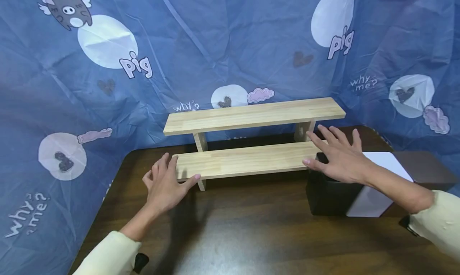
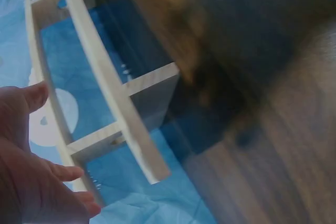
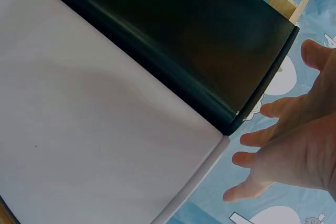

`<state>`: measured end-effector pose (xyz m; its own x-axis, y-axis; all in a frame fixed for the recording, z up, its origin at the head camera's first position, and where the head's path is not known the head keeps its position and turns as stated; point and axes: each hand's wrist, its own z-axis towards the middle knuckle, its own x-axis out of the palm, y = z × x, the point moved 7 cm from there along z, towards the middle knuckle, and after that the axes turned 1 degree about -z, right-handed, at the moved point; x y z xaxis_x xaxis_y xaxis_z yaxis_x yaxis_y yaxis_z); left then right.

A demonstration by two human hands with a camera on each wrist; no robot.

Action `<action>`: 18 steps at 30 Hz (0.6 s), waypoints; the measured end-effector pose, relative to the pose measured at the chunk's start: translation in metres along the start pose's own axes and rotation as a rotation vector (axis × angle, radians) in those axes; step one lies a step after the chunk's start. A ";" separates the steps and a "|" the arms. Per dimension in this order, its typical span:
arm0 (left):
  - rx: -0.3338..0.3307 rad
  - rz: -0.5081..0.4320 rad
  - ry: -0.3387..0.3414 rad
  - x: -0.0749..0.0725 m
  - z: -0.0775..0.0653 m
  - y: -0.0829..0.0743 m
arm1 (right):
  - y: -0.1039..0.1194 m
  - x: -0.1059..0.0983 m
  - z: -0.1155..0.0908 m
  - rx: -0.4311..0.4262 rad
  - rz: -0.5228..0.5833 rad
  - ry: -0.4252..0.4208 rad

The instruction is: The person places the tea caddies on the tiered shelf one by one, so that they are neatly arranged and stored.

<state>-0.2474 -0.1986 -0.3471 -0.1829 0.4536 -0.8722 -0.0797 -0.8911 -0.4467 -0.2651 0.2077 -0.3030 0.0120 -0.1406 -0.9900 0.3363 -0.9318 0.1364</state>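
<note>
A two-tier shelf of pale wood stands at the back of the table, its upper board point(image 1: 251, 114) behind and above its lower board point(image 1: 248, 161). My left hand point(image 1: 165, 185) is at the left end of the lower board, fingers spread and thumb overlapping the front edge in the head view. Nothing lies in its grasp in the left wrist view, where the shelf's side support point(image 2: 152, 95) shows. Over the black box point(image 1: 325, 195), near the lower board's right end, my right hand point(image 1: 339, 159) holds its fingers apart. The right wrist view shows that hand empty above the boxes.
Right of the black box, a white box point(image 1: 370, 201) and a brown box point(image 1: 424, 167) stand side by side. A blue cloth point(image 1: 215, 39) with pig prints hangs behind the table and along its sides. The dark wooden table point(image 1: 251, 227) extends in front of the shelf.
</note>
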 end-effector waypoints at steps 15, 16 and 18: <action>-0.101 -0.059 -0.076 0.022 -0.004 0.031 | -0.002 0.005 -0.006 -0.083 0.012 0.073; -0.115 -0.065 -0.074 0.024 -0.003 0.035 | -0.002 0.005 -0.007 -0.092 0.017 0.080; -0.142 -0.079 -0.068 0.027 -0.002 0.043 | -0.002 0.005 -0.008 -0.107 0.033 0.093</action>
<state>-0.2536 -0.2249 -0.3900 -0.2474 0.5158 -0.8202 0.0415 -0.8401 -0.5409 -0.2581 0.2119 -0.3089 0.1104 -0.1338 -0.9848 0.4327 -0.8856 0.1688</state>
